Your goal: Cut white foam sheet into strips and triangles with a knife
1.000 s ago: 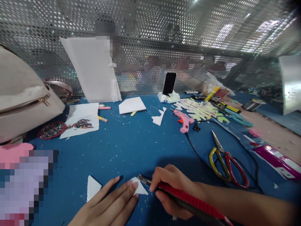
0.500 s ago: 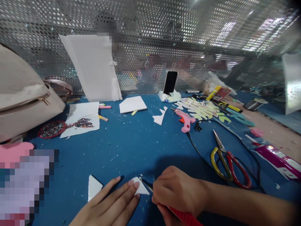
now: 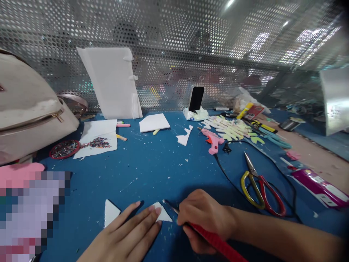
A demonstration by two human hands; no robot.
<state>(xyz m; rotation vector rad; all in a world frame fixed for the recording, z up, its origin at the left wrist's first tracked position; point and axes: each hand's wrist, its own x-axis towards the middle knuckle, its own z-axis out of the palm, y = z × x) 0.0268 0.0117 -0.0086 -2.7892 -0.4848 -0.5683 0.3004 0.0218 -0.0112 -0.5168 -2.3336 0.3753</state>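
Observation:
My left hand [image 3: 130, 230] lies flat with fingers stretched over a small white foam board piece [image 3: 164, 214], pressing it to the blue table [image 3: 141, 171]. Another white triangular piece [image 3: 111, 213] sits partly behind that hand. My right hand [image 3: 203, 220] is closed round a red-handled craft knife [image 3: 211, 238]. Its slim tip points up and left, just beyond the right edge of the pressed piece and apart from it.
Scissors [image 3: 252, 180] and a pink glue gun [image 3: 214, 140] with its cord lie to the right, near a purple packet [image 3: 320, 185]. Farther back are cut strips [image 3: 229, 127] and a propped phone [image 3: 196, 99]. A beige backpack [image 3: 32, 109] stands left.
The knife's tip has moved off the piece's edge, and its red handle shows more as my right hand tilts. My left hand stays on the piece. The view has shifted slightly.

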